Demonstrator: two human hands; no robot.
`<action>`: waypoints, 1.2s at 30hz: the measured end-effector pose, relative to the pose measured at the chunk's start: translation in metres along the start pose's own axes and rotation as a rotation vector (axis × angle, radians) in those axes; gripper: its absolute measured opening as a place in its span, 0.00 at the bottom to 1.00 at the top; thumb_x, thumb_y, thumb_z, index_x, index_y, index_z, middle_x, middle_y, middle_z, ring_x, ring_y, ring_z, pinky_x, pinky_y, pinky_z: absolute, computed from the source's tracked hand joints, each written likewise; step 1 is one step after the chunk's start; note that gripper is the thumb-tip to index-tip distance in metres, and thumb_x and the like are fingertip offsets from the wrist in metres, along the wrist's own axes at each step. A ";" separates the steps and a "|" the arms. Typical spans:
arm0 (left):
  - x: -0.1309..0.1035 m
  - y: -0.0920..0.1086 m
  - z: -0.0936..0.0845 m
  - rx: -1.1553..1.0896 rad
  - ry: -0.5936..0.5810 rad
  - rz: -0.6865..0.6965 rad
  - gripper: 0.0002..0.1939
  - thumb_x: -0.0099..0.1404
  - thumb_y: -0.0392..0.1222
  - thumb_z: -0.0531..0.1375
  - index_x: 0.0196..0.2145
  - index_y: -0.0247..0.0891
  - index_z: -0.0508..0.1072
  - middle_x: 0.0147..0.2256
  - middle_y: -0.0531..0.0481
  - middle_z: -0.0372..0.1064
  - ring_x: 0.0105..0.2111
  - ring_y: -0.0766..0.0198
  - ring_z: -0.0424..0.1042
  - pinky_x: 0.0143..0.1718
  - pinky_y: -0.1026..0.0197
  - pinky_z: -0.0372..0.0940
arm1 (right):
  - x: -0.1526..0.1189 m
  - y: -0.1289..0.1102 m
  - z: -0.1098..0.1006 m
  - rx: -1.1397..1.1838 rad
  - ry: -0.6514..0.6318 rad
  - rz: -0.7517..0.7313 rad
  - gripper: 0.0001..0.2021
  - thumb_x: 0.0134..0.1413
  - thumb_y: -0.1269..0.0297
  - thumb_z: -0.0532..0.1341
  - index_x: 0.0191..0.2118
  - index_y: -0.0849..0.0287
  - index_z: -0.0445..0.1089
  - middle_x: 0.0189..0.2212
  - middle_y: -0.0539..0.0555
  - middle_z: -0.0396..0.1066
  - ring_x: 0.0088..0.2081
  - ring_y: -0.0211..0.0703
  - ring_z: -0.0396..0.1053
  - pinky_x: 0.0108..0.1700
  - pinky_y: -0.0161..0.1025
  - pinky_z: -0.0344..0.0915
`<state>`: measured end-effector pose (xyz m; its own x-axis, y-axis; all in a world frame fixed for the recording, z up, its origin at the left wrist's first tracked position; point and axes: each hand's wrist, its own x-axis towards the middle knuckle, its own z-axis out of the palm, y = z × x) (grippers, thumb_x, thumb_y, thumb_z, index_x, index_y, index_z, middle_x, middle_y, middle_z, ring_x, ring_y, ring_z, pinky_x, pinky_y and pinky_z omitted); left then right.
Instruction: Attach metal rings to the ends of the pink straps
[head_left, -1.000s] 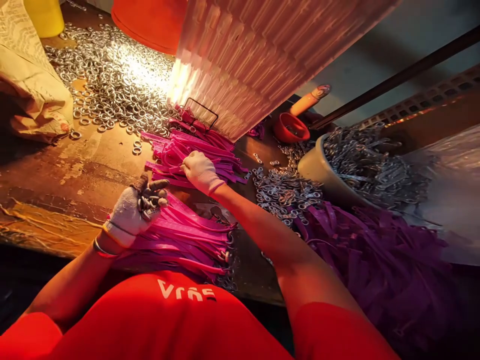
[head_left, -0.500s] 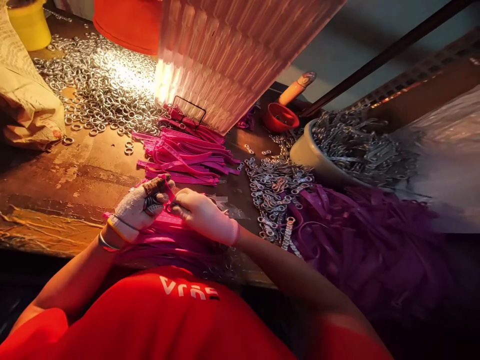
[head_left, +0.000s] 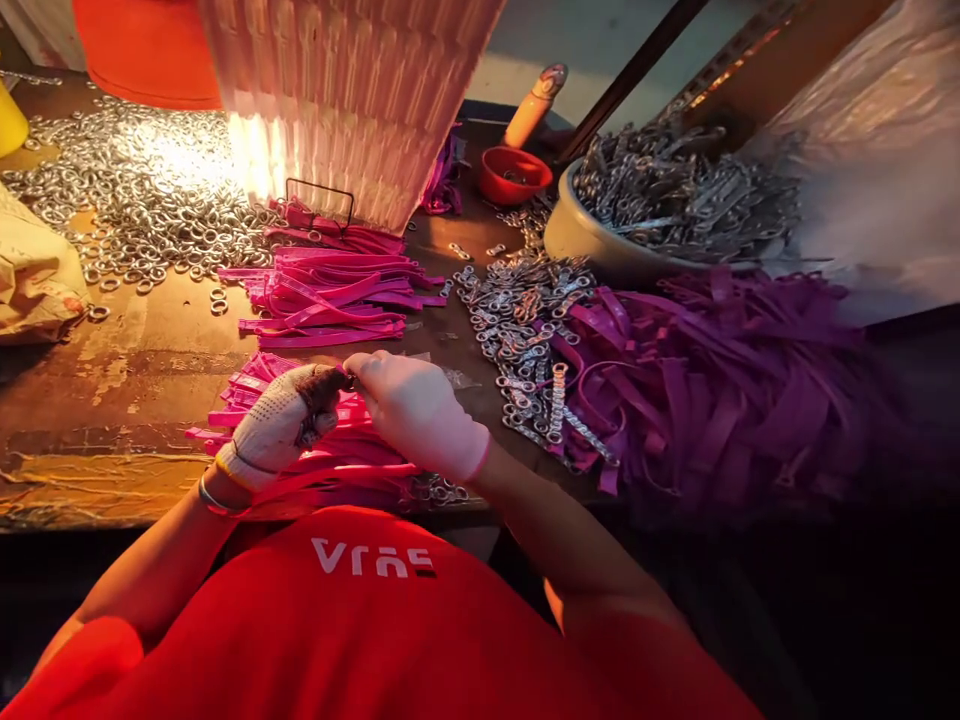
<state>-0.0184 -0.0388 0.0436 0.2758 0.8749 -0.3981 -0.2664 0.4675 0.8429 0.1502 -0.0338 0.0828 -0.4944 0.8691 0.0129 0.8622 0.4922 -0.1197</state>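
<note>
My left hand point(head_left: 289, 420), in a dotted, dark-stained work glove, is closed with its fingers curled near the table's front edge. My right hand point(head_left: 416, 405), in a pale glove, pinches at the left fingertips; the two meet at a small dark piece too hidden to name. Beneath both hands lies a heap of pink straps point(head_left: 300, 485). Just beyond them is a second bundle of pink straps point(head_left: 330, 290). To the right of my right hand spreads a pile of metal links point(head_left: 525, 320).
Metal rings point(head_left: 165, 200) cover the back left beside a red bucket point(head_left: 150, 50). A ribbed translucent panel point(head_left: 352, 100) stands behind the straps. At right are a red bowl point(head_left: 514, 177), a tub point(head_left: 592, 230) of metal parts and a large purple strap heap point(head_left: 720, 390).
The view has shifted, so the table contents sit further left and higher. A pink strap seen between my hands earlier no longer shows there; my fingertips are now closer together.
</note>
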 end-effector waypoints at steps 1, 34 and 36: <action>-0.002 -0.001 0.001 0.078 -0.008 0.023 0.18 0.62 0.55 0.65 0.30 0.38 0.68 0.19 0.58 0.56 0.15 0.73 0.55 0.14 0.70 0.47 | -0.003 -0.001 -0.001 -0.072 -0.020 -0.002 0.15 0.70 0.71 0.48 0.52 0.62 0.70 0.38 0.60 0.75 0.37 0.47 0.72 0.34 0.39 0.54; -0.010 -0.001 0.007 0.666 -0.096 0.241 0.17 0.65 0.46 0.63 0.21 0.35 0.72 0.18 0.53 0.62 0.20 0.71 0.56 0.22 0.68 0.50 | -0.018 0.008 0.012 -0.126 -0.159 -0.040 0.14 0.65 0.67 0.51 0.50 0.69 0.68 0.31 0.65 0.77 0.34 0.55 0.76 0.29 0.40 0.54; -0.007 0.003 0.005 0.720 -0.110 0.266 0.15 0.64 0.41 0.62 0.21 0.35 0.73 0.18 0.53 0.63 0.20 0.70 0.56 0.22 0.68 0.51 | -0.019 0.011 0.016 -0.150 -0.160 -0.126 0.16 0.67 0.67 0.50 0.51 0.72 0.68 0.31 0.66 0.76 0.34 0.55 0.76 0.30 0.40 0.54</action>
<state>-0.0169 -0.0445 0.0503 0.3866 0.9111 -0.1427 0.3192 0.0130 0.9476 0.1669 -0.0456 0.0652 -0.5999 0.7878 -0.1400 0.7936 0.6081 0.0215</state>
